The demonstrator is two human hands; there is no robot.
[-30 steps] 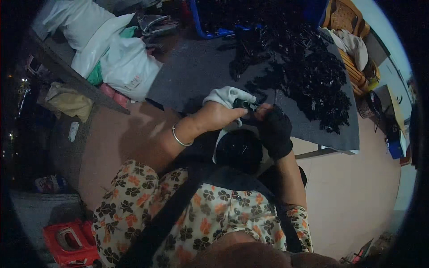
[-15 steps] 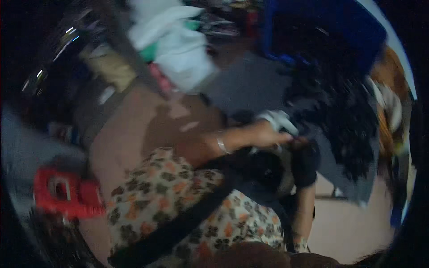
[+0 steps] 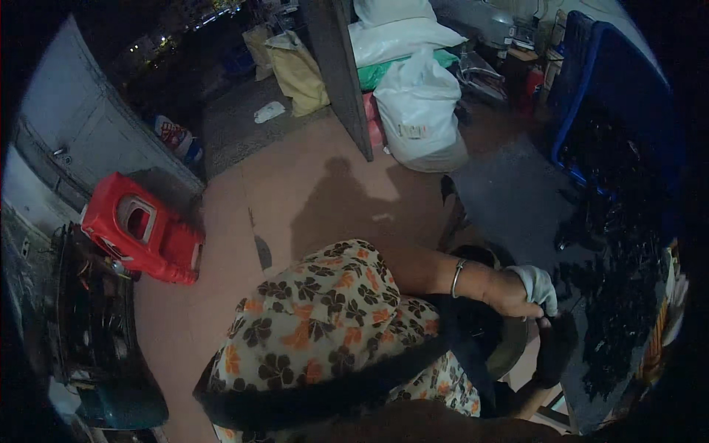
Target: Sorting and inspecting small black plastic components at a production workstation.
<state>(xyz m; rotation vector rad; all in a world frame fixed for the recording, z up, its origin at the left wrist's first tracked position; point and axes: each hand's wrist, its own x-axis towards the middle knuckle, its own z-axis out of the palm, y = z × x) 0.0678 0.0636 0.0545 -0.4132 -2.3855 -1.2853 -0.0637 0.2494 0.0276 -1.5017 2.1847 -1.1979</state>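
Observation:
My left hand (image 3: 515, 294), with a bangle on the wrist and a whitish glove over part of the fingers, reaches across to the right. Its thumb and fingertips are pinched together. My right hand (image 3: 555, 351), in a dark glove, comes up from below, and its fingertips meet the left ones. Whatever small thing lies between them is too dark to make out. Close beside both hands is a round, dark container (image 3: 509, 354), partly hidden by my arm and dark cloth. Many small black pieces (image 3: 617, 317) lie on the grey surface (image 3: 509, 184) to the right.
A blue crate (image 3: 569, 125) lies tipped at the far right, with black pieces spilling out. White sacks (image 3: 421, 111) are piled beyond a dark upright panel (image 3: 343, 81). A red plastic chair-like item (image 3: 148, 232) lies at left, near a grey door (image 3: 66, 111). Yellowish bags (image 3: 295, 74) stand farther back.
The view has swung and sharpened, so the sacks, red item and my hands appear farther right. My two hands stay close together, fingertips meeting.

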